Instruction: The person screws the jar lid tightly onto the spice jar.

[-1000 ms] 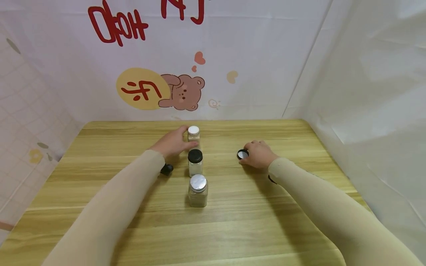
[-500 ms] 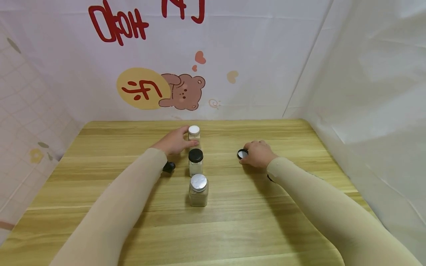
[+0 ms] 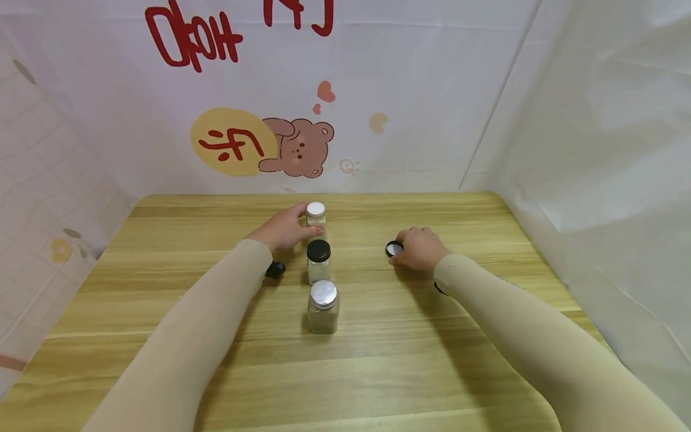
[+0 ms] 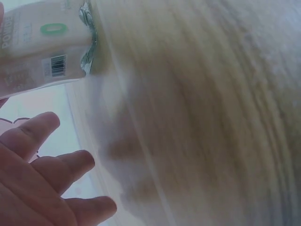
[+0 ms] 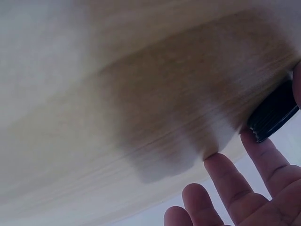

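Observation:
My left hand (image 3: 283, 229) holds a clear jar with a white top (image 3: 315, 210) between thumb and forefinger, at the back of the table. In the left wrist view, this jar (image 4: 37, 47) shows printing and a barcode, while the other fingers spread away from it. Over to the right, my right hand (image 3: 421, 249) pinches a black lid (image 3: 394, 249) with a white inside, low at the tabletop. The right wrist view shows the ridged edge of the lid (image 5: 275, 113) between thumb and fingertip. Just in front of the left hand's jar stands a black-capped jar (image 3: 318, 264).
A wider square jar with a silver top (image 3: 324, 309) stands nearest, making a row with the other two. The wooden table (image 3: 378, 372) meets a white printed sheet (image 3: 421, 78) at the back, and sheets hang at both sides.
The left forearm has shifted slightly to the right. Both hands keep their places on the jar and the lid.

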